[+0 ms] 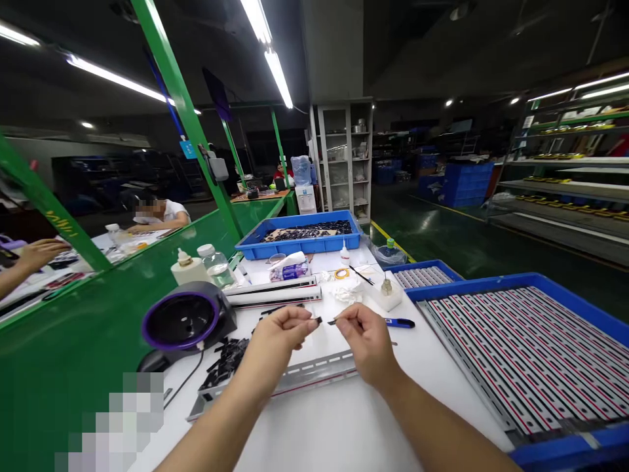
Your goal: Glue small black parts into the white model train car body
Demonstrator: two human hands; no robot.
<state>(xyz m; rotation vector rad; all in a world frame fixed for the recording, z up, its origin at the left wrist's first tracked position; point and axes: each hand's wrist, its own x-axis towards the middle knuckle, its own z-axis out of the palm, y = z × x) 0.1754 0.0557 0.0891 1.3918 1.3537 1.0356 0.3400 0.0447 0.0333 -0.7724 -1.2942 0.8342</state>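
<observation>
Above the white table, my left hand pinches a small black piece between thumb and forefinger. Facing it across a narrow gap, my right hand is closed on a thin dark strip, whose tip points left. Below both hands lies a long slotted metal rail with a red line along it, partly hidden by my left forearm. A heap of small black pieces lies at the rail's left end. Just beyond my right hand rests a blue utility knife.
A purple-rimmed black fan stands left, its cable on the table. Bottles and a blue bin of black pieces stand behind. At right, a blue tray holds several striped rails. Another person sits beyond the green partition.
</observation>
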